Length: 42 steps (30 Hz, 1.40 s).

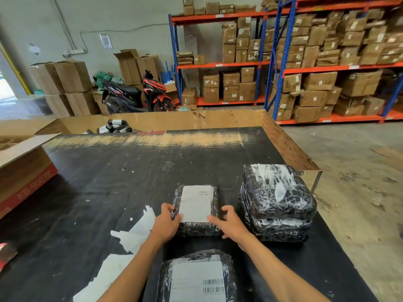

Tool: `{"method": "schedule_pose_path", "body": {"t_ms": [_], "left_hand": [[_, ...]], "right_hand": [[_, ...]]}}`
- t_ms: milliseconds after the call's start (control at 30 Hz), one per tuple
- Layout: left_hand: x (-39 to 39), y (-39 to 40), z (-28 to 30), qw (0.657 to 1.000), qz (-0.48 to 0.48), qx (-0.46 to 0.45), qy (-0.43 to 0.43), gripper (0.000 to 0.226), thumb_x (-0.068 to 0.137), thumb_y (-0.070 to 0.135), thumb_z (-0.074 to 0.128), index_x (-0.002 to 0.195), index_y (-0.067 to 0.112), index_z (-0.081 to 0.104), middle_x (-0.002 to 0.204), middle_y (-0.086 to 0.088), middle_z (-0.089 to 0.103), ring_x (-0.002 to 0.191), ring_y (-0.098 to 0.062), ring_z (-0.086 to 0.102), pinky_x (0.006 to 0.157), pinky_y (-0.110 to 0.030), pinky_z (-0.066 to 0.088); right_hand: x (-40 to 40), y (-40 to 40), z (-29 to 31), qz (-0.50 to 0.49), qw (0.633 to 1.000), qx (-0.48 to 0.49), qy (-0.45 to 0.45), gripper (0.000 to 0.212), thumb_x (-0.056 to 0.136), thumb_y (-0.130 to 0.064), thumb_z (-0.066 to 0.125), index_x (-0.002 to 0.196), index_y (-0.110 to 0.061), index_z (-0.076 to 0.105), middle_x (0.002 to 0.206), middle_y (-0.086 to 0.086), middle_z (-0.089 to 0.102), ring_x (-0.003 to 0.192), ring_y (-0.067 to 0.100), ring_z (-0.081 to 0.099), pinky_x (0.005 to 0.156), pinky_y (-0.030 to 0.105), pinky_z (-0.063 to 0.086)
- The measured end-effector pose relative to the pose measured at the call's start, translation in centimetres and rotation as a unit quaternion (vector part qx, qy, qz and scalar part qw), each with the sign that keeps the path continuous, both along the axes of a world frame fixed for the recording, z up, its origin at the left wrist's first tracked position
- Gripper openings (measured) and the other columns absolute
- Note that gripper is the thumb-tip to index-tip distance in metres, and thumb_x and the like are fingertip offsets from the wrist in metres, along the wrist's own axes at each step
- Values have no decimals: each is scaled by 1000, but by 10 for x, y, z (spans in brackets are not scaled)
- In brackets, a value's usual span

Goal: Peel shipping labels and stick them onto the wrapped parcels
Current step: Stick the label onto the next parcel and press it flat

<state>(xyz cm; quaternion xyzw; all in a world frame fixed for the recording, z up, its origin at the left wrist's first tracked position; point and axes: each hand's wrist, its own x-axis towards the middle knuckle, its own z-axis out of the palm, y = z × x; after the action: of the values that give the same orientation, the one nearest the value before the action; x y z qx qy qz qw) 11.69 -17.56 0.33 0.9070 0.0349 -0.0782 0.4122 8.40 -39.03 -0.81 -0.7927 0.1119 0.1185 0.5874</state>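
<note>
Left hand [168, 219] at the near-left corner of the middle parcel [197, 211], fingers curled over its left edge, thumb pressing down on the lower left corner of the label [195, 203]. Right hand [229, 223] at the near-right corner, index finger laid flat on the lower right corner of the label, other fingers spread and bent over the parcel's right edge, thumb down by the near side. Parcel thus held between both hands, flat on the black table [98, 182], wrapped in black film, label lying along its top with barcodes toward the far right corner.

Just right of the right hand, a stack of parcels [277, 203], touching or nearly touching the middle parcel's side; cannot tell which. White label visible under wrap on the top one.

Between the forearms, at the near edge of view, another parcel [197, 277] with a labelled top and two barcodes.

Left of the left arm, white backing sheets [135, 232] scattered on the table, touching each other, running toward the near edge.

At the table's left, an open carton [24, 168] with red print. Beyond the far edge, a cardboard bin wall [196, 119] with dark rolls [115, 126] inside. Farther back, a scooter [137, 94], stacked boxes, and racks [283, 62] loaded with cartons.
</note>
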Motion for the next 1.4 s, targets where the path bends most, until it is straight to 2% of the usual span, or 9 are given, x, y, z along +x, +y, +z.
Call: {"method": "schedule_pose_path", "body": {"t_ms": [167,300,467,667,833,933,1033,1133,1400], "left_hand": [[-6,-4,14,997,46,-65,5,30,91,11,61,113,13,39,109,-15,63,88,-27,58,80,-32,46],[-15,7,38,987,60,-151,-9,43,87,10,70,116,15,39,104,-18,62,82,-28,61,74,-39,51],[-41,24,69,962,62,-264,-30,46,89,20,71,125,23,43,112,-11,60,101,-26,64,70,-30,49],[-82,38,89,945,27,-316,-76,37,100,20,56,132,34,46,121,-8,58,104,-19,63,78,-26,50],[-107,55,97,944,-13,-316,-93,39,102,22,50,131,47,46,129,-9,57,115,-25,60,105,-52,43],[-125,46,104,925,0,-370,-88,50,97,13,50,138,41,42,108,-3,64,91,-14,66,84,-37,51],[-149,28,110,894,59,-439,-65,53,81,35,55,132,33,44,100,2,69,84,-14,67,70,-35,51],[-174,22,116,889,104,-439,-75,56,71,66,71,111,38,42,106,4,65,95,-16,66,79,-39,54],[-218,36,101,907,107,-377,-155,23,95,46,53,113,35,43,86,3,51,76,-13,49,66,-28,42]], "right_hand": [[-8,11,10,-1,1000,-4,-18,70,88,-21,76,144,-16,35,125,-7,57,112,14,57,89,31,50],[-20,13,23,16,999,37,-31,68,94,-22,69,149,-22,29,146,-1,51,123,18,57,101,41,50],[-38,18,50,38,993,69,-83,66,99,-28,62,154,-25,24,153,-5,44,126,16,55,98,37,54],[-58,23,86,30,991,63,-116,48,105,-32,48,151,-29,32,148,-13,39,141,17,38,116,48,36],[-84,25,108,17,989,31,-144,23,105,-48,38,124,-35,43,122,-15,48,114,7,49,96,37,47],[-105,35,125,-31,978,30,-203,63,78,-78,54,113,-26,41,114,-8,48,108,14,48,79,28,39],[-130,49,137,-74,966,16,-249,64,75,-65,74,112,-27,39,114,-11,43,107,8,44,79,27,37],[-156,59,140,-59,953,-17,-298,48,78,-53,77,100,-33,39,99,-10,40,92,6,43,73,25,37],[-211,76,137,-84,946,-34,-312,27,102,-27,53,86,-17,35,78,-4,28,67,11,29,63,24,31]]}}
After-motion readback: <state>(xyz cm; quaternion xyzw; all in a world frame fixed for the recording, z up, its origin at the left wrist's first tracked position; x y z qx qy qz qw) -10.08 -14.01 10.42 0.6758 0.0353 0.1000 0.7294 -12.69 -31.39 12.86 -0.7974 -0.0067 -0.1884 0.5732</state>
